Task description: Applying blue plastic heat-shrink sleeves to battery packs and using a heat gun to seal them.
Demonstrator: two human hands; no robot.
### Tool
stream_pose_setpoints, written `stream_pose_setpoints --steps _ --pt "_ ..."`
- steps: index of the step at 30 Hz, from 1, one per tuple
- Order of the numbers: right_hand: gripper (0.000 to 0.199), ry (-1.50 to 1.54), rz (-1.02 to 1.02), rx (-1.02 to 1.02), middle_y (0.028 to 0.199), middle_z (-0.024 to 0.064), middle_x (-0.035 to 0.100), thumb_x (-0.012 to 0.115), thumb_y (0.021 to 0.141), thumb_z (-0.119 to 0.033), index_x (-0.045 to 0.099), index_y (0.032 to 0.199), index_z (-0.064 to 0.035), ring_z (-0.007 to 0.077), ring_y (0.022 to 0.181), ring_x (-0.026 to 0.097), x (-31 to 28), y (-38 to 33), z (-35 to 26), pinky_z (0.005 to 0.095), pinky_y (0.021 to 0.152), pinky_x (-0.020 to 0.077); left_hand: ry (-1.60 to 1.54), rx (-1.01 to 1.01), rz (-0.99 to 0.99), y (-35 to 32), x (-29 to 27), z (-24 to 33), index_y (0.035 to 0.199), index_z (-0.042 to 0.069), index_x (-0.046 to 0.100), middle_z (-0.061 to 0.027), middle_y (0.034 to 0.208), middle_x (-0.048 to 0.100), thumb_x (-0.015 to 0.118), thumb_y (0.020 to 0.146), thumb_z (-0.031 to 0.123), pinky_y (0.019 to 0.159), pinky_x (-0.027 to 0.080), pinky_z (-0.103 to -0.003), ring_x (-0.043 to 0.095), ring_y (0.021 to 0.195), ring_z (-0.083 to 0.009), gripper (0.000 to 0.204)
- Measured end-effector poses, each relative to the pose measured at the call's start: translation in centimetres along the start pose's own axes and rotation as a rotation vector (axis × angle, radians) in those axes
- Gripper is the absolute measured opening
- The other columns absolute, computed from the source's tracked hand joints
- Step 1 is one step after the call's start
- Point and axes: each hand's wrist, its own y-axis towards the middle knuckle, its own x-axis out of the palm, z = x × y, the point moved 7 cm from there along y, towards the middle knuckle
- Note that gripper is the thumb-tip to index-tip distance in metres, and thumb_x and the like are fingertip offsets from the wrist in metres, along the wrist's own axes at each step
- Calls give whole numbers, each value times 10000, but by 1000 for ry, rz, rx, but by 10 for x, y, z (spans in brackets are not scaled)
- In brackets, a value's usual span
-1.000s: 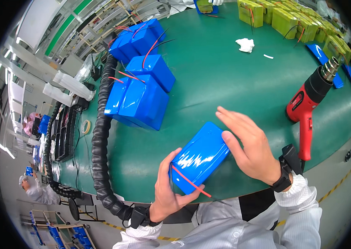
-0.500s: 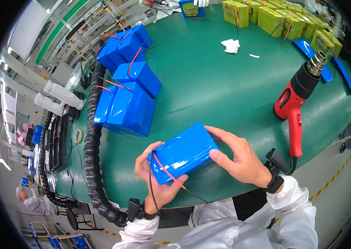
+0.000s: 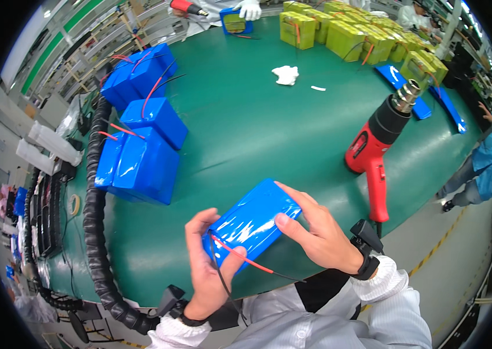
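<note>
I hold a blue shrink-wrapped battery pack (image 3: 252, 221) above the near edge of the green table (image 3: 246, 128). My left hand (image 3: 205, 273) grips its near end from below, where a red wire (image 3: 246, 260) and a black wire (image 3: 223, 285) come out. My right hand (image 3: 313, 230) grips the pack's right side, thumb on top.
Several finished blue packs (image 3: 141, 157) lie at the left, more at the far left (image 3: 138, 72). A red heat gun (image 3: 377, 145) stands at the right edge. Yellow-green packs (image 3: 362, 35) fill the far side. A white rag (image 3: 285, 74) lies mid-table. A black corrugated hose (image 3: 91, 232) runs along the left edge. Other people work nearby.
I have lifted and turned the pack, bringing it closer to me. My right hand went from resting flat on top to gripping its side. My view shifted slightly.
</note>
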Motion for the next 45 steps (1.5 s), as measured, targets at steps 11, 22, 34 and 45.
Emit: stream_pose_setpoints --steps 11,22,34,45 --pt "354 -447 705 137 914 121 657 508 1049 -301 642 1023 26 242 815 601 -193 -41 62 366 773 484 631 386 -241 22 3 58 1068 58 690 -168 1270 564 761 772 81 1015 431 -443 503 1231 -330 305" --pt "525 696 398 436 771 55 604 543 1028 -516 600 1024 6 139 618 577 -171 -45 118 254 576 484 -354 182 -263 79 -5 64 936 5 584 32 583 449 413 1108 202 597 434 -247 424 520 -60 313" --pt "509 -1024 752 -261 1133 97 627 740 930 -266 551 1304 21 170 916 625 -314 -166 -110 268 794 482 -576 159 -242 93 -11 61 1023 38 552 61 537 308 354 1121 257 583 422 -268 307 465 -54 311" --pt "537 -420 928 -501 1176 102 611 770 902 -177 531 1333 35 161 952 617 -257 -190 -171 269 817 473 -566 156 -200 92 -18 61 1041 30 552 46 549 341 372 1106 245 595 429 -274 325 476 -69 288"
